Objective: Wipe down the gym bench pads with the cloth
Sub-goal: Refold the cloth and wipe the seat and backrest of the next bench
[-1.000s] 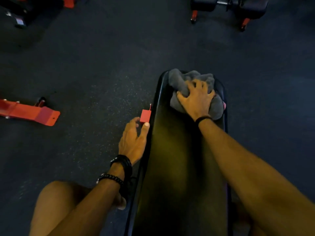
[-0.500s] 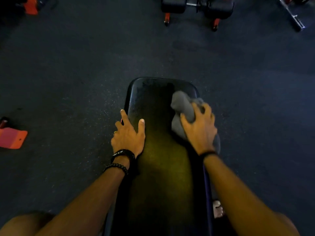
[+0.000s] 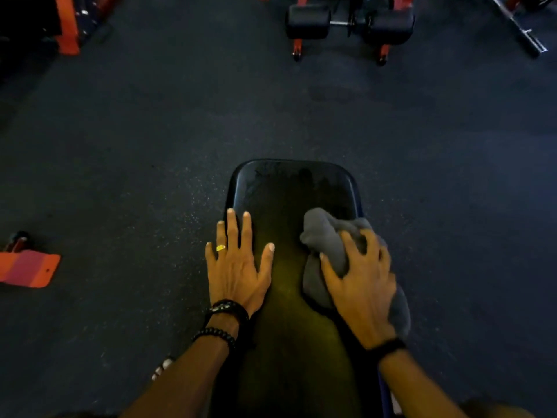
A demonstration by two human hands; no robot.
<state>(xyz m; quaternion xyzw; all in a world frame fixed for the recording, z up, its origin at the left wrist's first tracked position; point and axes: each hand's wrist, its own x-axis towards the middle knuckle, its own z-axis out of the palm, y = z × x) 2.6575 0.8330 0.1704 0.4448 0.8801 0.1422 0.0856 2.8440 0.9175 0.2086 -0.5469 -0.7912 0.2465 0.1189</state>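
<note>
A black gym bench pad (image 3: pixel 289 188) runs away from me down the middle of the view, its rounded far end showing damp streaks. My right hand (image 3: pixel 360 285) grips a bunched grey cloth (image 3: pixel 322 233) with curled fingers on the pad's right edge. Part of the cloth hangs over that edge. My left hand (image 3: pixel 236 263) lies flat on the pad's left side, fingers straight and spread, holding nothing.
Dark rubber floor surrounds the bench. An orange metal foot plate (image 3: pixel 28 268) lies on the floor at the left. Another bench with black roller pads and orange legs (image 3: pixel 346 22) stands at the far end. A barbell (image 3: pixel 518 28) lies at top right.
My right hand has drawn the cloth back from the pad's far end towards me along the right edge. My left hand came off the pad's side and now rests flat on top.
</note>
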